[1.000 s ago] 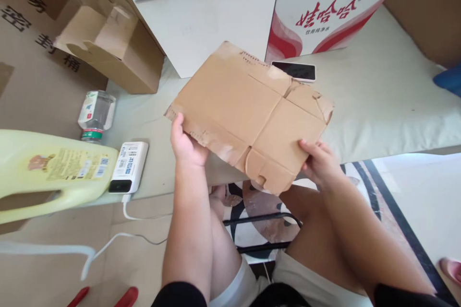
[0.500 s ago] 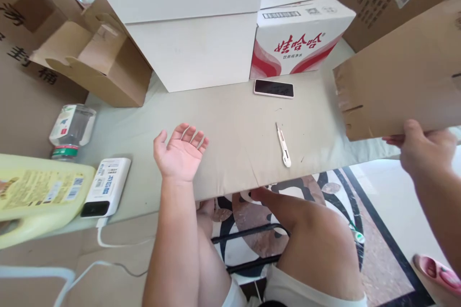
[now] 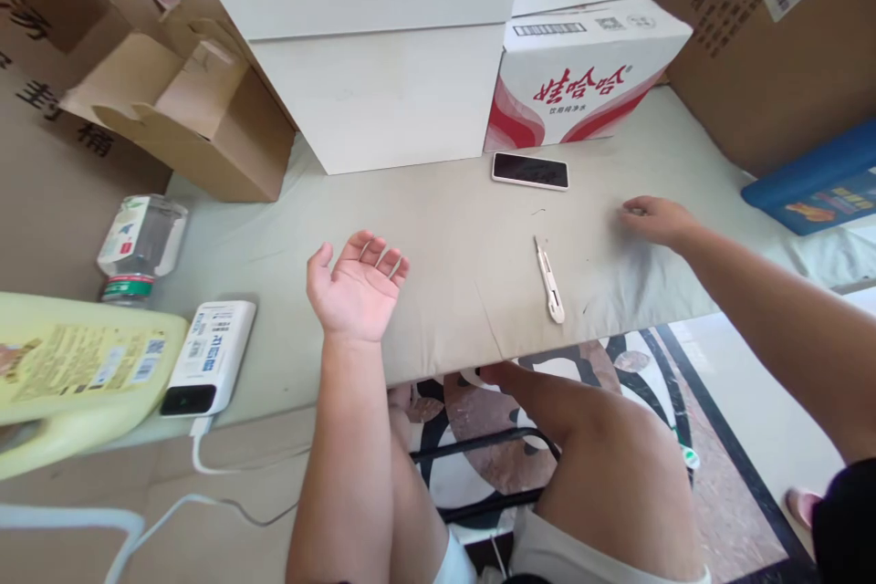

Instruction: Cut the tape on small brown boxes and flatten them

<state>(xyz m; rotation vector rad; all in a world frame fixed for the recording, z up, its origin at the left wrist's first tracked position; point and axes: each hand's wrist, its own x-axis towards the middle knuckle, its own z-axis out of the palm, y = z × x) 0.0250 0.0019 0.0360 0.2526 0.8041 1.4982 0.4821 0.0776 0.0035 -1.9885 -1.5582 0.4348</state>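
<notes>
The left hand is palm up, fingers loosely parted; the right hand curls, its grip unclear. Between them lies a cutter, probably there for easy reach.

"娃哈哈" on carton, "封桶" on box

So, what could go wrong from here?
The slim white utility knife lies between the left hand and right hand, metal tip bare; a reach might nick a finger. The white power bank sits near the cloth-covered surface's edge, so a snag on its dangling white cable could drag it off.
</notes>
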